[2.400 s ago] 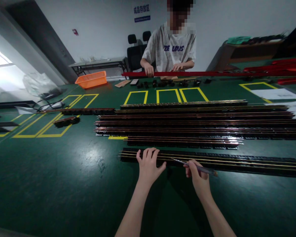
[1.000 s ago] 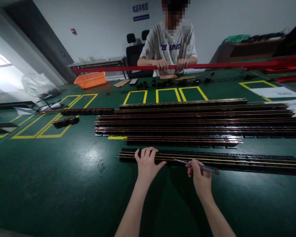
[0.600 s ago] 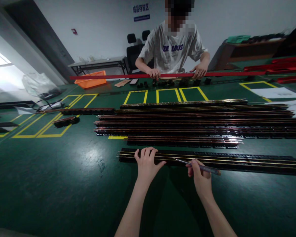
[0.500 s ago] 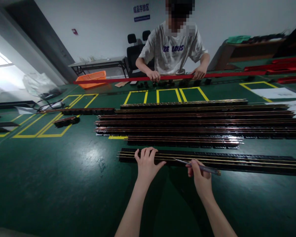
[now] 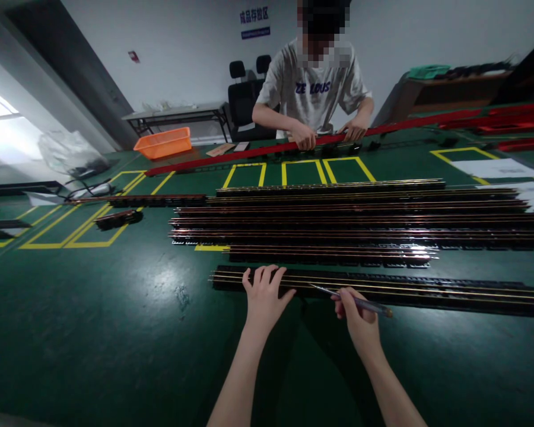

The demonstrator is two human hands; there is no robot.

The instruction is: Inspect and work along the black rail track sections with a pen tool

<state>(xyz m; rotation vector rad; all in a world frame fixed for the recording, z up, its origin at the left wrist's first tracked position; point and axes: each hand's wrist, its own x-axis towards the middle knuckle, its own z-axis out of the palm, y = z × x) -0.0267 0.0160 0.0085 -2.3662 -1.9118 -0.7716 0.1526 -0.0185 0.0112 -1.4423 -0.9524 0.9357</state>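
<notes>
A long black strip with brass-coloured rods [image 5: 418, 292] along its top lies across the table in front of me. Near its left end, my left hand [image 5: 266, 296] rests on it, fingers spread and thumb apart. Held like a pen in my right hand [image 5: 358, 317] is a slim pointed tool [image 5: 374, 306] with a thin metal tip and a dark purplish handle; its exact kind I cannot make out. The tip points left and meets the strip at the rods, just right of my left thumb.
Several similar strips with copper-coloured rods [image 5: 338, 234] lie side by side beyond mine. Across the green table [image 5: 115, 332], a person in a light T-shirt [image 5: 311, 89] has both hands on a long red bar [image 5: 231, 156]. An orange basket [image 5: 162, 144] and a short rod piece [image 5: 118, 219] are left; papers [image 5: 493, 168] lie right.
The other person's red bar has tilted, its left end swinging nearer and its right end farther. That person's hands have moved closer together. My tool has shifted slightly left; my left hand stays put.
</notes>
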